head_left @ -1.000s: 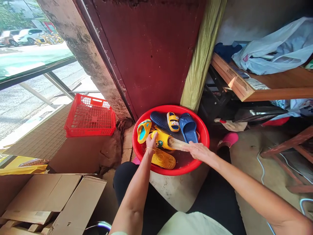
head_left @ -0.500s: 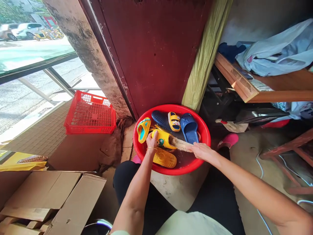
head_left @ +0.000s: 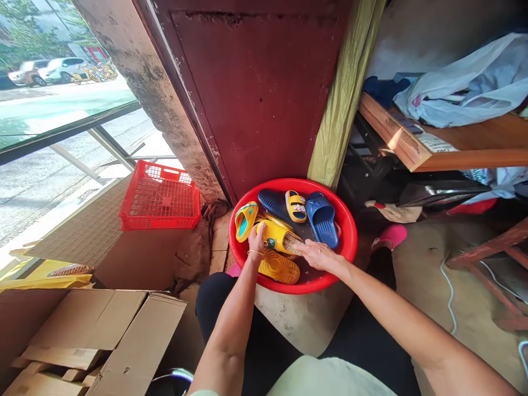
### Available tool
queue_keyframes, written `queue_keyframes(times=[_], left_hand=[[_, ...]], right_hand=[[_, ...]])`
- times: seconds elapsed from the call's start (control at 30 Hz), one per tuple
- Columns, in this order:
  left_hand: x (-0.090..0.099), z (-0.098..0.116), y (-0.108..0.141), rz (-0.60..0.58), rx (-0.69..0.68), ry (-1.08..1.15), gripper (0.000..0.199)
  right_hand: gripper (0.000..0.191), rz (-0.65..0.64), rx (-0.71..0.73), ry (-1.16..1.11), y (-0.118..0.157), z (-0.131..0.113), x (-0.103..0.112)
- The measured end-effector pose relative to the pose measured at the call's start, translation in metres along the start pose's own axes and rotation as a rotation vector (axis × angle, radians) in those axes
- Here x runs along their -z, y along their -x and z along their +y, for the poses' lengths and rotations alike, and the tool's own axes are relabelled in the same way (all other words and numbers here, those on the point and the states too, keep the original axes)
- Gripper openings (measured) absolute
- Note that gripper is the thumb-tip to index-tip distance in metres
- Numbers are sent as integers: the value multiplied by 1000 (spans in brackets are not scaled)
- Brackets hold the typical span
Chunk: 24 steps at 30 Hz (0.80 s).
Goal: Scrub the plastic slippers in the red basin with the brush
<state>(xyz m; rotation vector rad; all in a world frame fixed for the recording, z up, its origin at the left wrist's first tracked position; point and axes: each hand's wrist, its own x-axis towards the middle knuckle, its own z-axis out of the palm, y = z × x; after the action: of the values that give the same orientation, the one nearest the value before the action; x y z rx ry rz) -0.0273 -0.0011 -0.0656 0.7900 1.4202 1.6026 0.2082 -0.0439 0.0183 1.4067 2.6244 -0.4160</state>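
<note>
My left hand [head_left: 256, 240] is closed on a yellow slipper [head_left: 273, 233] with a green round badge, held over the red basin [head_left: 350, 231]. My right hand [head_left: 319, 255] grips a scrubbing brush [head_left: 292, 244], whose bristled head is pushed inside the slipper's opening. Around them in the basin's dark water lie a blue slipper [head_left: 322, 220], a navy slipper [head_left: 274, 203], a small yellow and navy sandal [head_left: 296, 207] and a yellow clog with a teal inside [head_left: 246, 221]. Nearest me, a yellow slipper [head_left: 280, 267] rests sole up.
A red plastic crate [head_left: 165, 201] stands left of the basin, with cardboard boxes [head_left: 88, 319] nearer me. Behind the basin is a dark red door [head_left: 256, 104] beside a yellow-green curtain [head_left: 342, 93]. A wooden table [head_left: 470, 143] holding a plastic bag [head_left: 466, 88] is at right.
My right hand has moved left, pushing the brush deeper into the yellow slipper. My left hand keeps its hold on the slipper. The whole view has shifted slightly.
</note>
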Motion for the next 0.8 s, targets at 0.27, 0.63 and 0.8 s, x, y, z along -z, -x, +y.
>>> queue_keyframes(times=[0.27, 0.63, 0.8], left_hand=[[-6, 5, -8, 55, 94, -42, 45], [-15, 26, 8, -124, 275, -5, 48], [8, 45, -4, -25, 200, 88, 43]], right_hand=[[41, -41, -129, 124, 55, 64, 20], [65, 122, -134, -21, 16, -29, -16], [60, 172, -321, -20, 24, 26, -25]])
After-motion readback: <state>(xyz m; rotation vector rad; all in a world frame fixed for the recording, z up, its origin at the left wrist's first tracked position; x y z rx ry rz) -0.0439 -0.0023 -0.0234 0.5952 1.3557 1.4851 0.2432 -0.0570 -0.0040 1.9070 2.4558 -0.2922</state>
